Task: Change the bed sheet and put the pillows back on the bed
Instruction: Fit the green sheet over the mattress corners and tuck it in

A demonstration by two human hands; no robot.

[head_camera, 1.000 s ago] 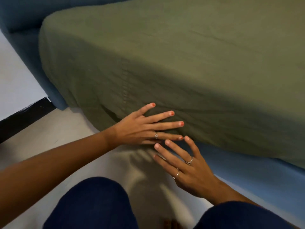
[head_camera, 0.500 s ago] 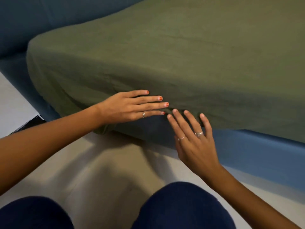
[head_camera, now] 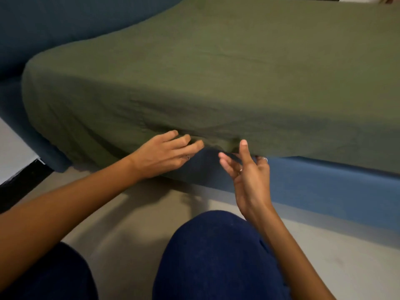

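At the far left a strip of white wall (head_camera: 13,148) is showing above a black skirting board (head_camera: 19,180), and beside it the dark blue upholstered bed frame (head_camera: 324,187) is rising into a padded headboard behind the mattress corner. The olive-green fitted cotton bed sheet (head_camera: 216,83) is lying stretched over the mattress, covering the top and hanging down the near side, where it is bunching into small creases along its lower edge just above the blue frame rail.

The left hand (head_camera: 162,154) is reaching in from the lower left, palm down, its fingers (head_camera: 184,140) loosely spread and bent at the tips against the sheet's lower hem; whether they are actually pinching cloth I cannot tell, since the tips are sinking into the folds. A thin ring is sitting on one finger.

Just to the right, a small gap apart, the right hand (head_camera: 249,174) is standing edge-up with the thumb raised against the hem and the other fingers curling under the sheet's edge, two rings showing. It seems to be hooking the fabric from beneath, though the tips are hidden.

Below, two knees in dark navy trousers (head_camera: 216,256) are filling the foreground over the pale grey floor (head_camera: 129,213), which is running under the frame rail to the right.
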